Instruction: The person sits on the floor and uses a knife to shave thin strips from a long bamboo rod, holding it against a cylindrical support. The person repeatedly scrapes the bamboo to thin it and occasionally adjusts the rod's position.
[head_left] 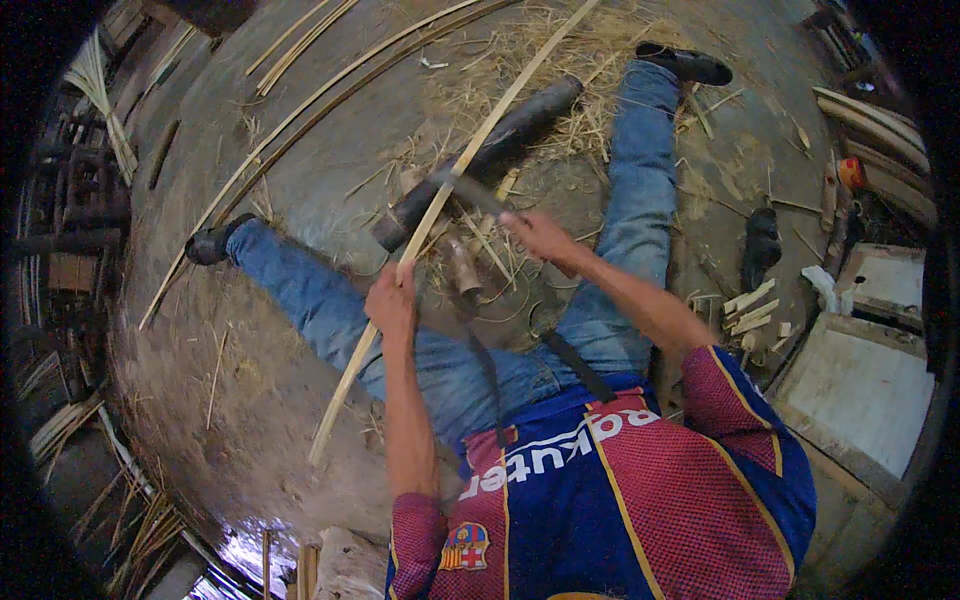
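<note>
A long pale split-bamboo strip [487, 125] slants across in front of me, from beside my left thigh to the far edge of view. My left hand [392, 300] is closed around its lower part. My right hand [543, 241] is closed on the handle of a knife [478, 193]. The blade, smeared by motion, reaches left to the strip and appears to touch it. Beneath the strip lies a thick dark log [525, 125], tilted from near left to far right between my outstretched legs. A short brown wooden piece [464, 267] stands nearer to me.
Shavings [560, 60] litter the ground around the log's far end. Long curved strips [330, 105] lie at the far left. On the right are a dark sandal [762, 245], cut wooden pieces [750, 305] and a framed white panel [850, 385]. Bundled strips [70, 425] stand at left.
</note>
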